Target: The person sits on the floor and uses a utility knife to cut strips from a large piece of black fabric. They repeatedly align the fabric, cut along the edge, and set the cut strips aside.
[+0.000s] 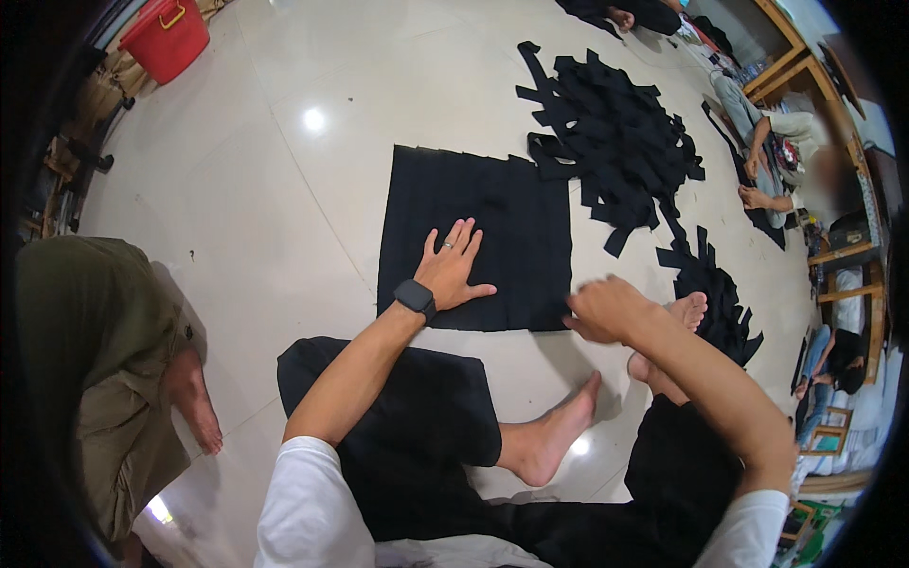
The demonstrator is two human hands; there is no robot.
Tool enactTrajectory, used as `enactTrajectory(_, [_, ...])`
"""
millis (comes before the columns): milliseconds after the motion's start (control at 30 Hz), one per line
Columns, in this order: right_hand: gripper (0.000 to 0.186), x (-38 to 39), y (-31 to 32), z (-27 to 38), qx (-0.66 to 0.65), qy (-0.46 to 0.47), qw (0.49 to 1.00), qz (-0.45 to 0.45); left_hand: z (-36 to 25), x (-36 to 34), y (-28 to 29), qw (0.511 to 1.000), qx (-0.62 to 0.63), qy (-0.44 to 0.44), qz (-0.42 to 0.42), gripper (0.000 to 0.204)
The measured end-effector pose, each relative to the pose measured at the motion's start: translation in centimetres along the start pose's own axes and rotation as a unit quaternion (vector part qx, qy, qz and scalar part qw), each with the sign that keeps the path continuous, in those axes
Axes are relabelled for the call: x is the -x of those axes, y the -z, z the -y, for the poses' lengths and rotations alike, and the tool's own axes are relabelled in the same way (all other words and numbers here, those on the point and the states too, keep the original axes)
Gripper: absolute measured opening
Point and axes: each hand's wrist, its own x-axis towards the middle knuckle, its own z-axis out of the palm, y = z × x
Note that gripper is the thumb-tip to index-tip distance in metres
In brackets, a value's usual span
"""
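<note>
A roughly square black cloth (525, 222), apparently made up of strips side by side, lies flat on the floor in front of me. My left hand (453, 267), with a ring and a dark wristwatch (415, 297), rests palm down on it, fingers spread. At the cloth's near right corner is my right hand (608, 309), fingers curled and slightly blurred. Whether it grips the corner or something small is hidden. Beyond the square, to the right, spreads a heap of loose black fabric strips (615, 133). A smaller heap of strips (712, 289) lies nearer, by my right foot.
A red bucket (166, 40) with a yellow handle stands at the far left. Someone in olive trousers (90, 331) is close on my left. Another person (805, 156) sits on the right with black cloth, by wooden frames (824, 76). Pale tiles (312, 208) cover the floor.
</note>
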Motion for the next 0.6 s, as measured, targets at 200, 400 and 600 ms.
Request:
enactTrajectory(200, [0.041,-18.5,-2.1,1.7,-0.282,-0.26,0.864,-0.326,3.8,-3.9,0.0,0.991,0.129,0.013,-0.025,0.084])
enactTrajectory(400, [0.048,-23.1,-2.2,4.2,-0.436,-0.362,0.748,-0.346,4.2,-3.2,-1.1,0.993,-0.025,0.036,-0.106,0.076])
enactTrajectory(600, [0.049,-22.0,-4.3,1.5,-0.453,-0.373,0.692,-0.419,3.6,-3.8,-1.8,0.986,-0.024,0.06,-0.156,0.065])
